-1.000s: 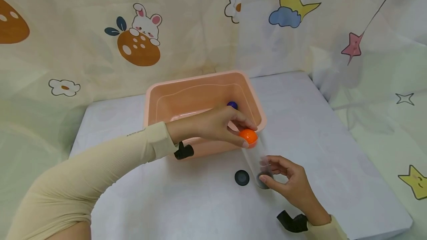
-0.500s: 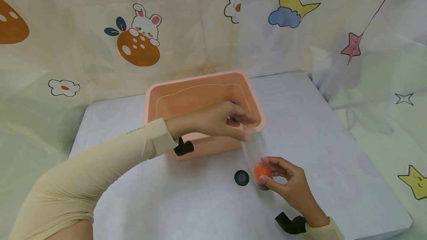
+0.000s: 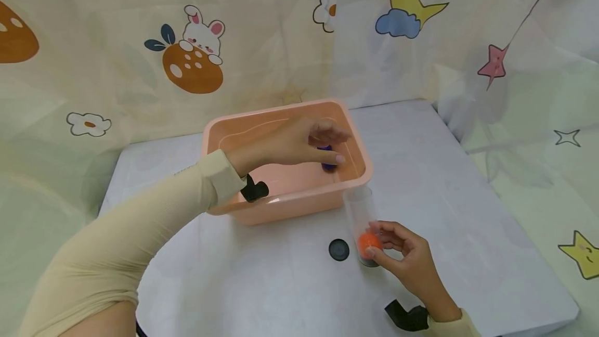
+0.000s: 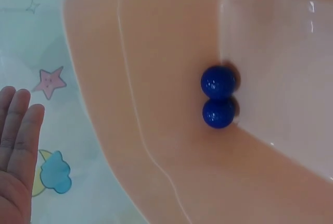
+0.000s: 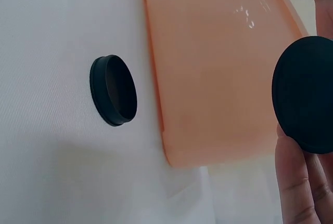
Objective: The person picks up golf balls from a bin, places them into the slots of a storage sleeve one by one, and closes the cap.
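Observation:
My right hand (image 3: 404, 251) grips the lower part of a clear plastic tube (image 3: 357, 204), its mouth tilted toward the basin. Inside the tube, low down, is an orange ball (image 3: 368, 243). The tube's black end (image 5: 307, 96) fills the right side of the right wrist view. Over the pink basin (image 3: 281, 210) hovers my left hand (image 3: 297, 142), fingers extended and holding nothing. Two blue balls (image 4: 218, 82) lie touching each other in a corner of the basin, below that hand. In the head view the hand partly hides them.
A loose black cap (image 3: 339, 249) lies on the white-covered table (image 3: 262, 285), left of the tube and in front of the basin. Behind the table hangs a patterned cloth (image 3: 271, 40).
The left hand has let go of the orange ball, which dropped down the tube to its lower end. That hand then moved back over the basin. The right hand keeps its hold.

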A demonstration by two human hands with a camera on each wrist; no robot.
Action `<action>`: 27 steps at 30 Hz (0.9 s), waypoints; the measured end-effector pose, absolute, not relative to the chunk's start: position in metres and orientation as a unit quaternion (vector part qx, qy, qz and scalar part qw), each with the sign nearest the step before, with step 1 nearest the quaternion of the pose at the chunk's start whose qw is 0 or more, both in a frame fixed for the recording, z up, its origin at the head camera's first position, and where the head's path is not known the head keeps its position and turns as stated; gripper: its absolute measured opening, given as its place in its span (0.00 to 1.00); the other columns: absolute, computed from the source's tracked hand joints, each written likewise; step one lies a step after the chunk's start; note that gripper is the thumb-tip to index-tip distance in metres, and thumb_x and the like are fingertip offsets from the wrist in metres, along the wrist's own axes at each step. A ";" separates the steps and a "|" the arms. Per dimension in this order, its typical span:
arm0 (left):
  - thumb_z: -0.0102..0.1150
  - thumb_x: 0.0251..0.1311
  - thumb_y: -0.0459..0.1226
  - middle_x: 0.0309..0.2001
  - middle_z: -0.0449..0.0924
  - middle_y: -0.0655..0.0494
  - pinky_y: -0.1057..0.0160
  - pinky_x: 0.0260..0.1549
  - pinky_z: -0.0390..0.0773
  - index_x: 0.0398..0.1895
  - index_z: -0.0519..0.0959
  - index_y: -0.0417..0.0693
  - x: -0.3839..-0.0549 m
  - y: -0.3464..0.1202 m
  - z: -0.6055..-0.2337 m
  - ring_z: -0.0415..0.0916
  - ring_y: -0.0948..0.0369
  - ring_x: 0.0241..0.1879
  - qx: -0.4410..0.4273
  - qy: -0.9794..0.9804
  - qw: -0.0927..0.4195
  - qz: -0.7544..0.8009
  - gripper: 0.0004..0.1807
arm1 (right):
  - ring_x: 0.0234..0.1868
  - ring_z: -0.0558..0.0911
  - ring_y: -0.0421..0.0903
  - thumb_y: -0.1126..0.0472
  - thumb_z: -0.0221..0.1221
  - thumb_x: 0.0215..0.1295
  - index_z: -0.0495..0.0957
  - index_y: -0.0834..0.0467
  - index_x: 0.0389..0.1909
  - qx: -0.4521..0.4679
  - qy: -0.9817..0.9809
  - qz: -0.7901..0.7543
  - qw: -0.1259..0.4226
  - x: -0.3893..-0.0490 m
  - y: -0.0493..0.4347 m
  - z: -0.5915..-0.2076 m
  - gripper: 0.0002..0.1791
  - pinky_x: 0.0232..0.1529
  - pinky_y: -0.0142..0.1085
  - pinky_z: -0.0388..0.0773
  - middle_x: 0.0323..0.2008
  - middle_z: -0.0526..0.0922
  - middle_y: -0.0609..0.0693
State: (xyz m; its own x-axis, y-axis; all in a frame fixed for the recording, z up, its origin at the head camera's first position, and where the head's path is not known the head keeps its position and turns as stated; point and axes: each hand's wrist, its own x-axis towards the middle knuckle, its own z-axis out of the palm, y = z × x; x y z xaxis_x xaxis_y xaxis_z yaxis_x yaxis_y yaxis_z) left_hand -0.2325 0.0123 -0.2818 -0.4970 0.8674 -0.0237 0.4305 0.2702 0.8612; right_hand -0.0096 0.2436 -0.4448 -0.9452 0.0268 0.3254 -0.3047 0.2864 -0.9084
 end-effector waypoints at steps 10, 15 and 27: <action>0.73 0.70 0.35 0.69 0.81 0.43 0.56 0.69 0.78 0.72 0.78 0.36 -0.265 0.013 -0.294 0.81 0.53 0.67 0.403 0.769 0.256 0.426 0.30 | 0.46 0.88 0.33 0.84 0.72 0.54 0.83 0.71 0.56 0.069 -0.794 0.587 0.142 -0.006 0.250 -0.447 0.26 0.45 0.24 0.86 0.54 0.88 0.34; 0.72 0.71 0.35 0.69 0.80 0.40 0.60 0.68 0.79 0.72 0.77 0.34 -0.279 0.015 -0.308 0.79 0.48 0.68 0.399 0.773 0.255 0.421 0.30 | 0.45 0.88 0.33 0.84 0.72 0.53 0.83 0.71 0.56 0.068 -0.793 0.587 0.149 -0.004 0.251 -0.449 0.27 0.44 0.25 0.86 0.54 0.88 0.35; 0.71 0.68 0.29 0.67 0.80 0.33 0.57 0.67 0.79 0.69 0.76 0.27 -0.306 0.031 -0.351 0.78 0.40 0.68 0.376 0.762 0.265 0.456 0.28 | 0.44 0.89 0.35 0.86 0.72 0.51 0.83 0.72 0.54 0.073 -0.777 0.605 0.157 -0.005 0.248 -0.457 0.27 0.44 0.25 0.86 0.53 0.89 0.38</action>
State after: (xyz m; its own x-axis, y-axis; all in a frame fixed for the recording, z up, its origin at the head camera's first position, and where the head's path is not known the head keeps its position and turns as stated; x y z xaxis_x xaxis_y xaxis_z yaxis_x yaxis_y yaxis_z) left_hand -0.3060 0.0305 -0.3512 -0.5778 0.8139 -0.0609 0.3316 0.3023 0.8937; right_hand -0.0055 0.2479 -0.4571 -0.9399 0.0762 0.3328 -0.3040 0.2568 -0.9174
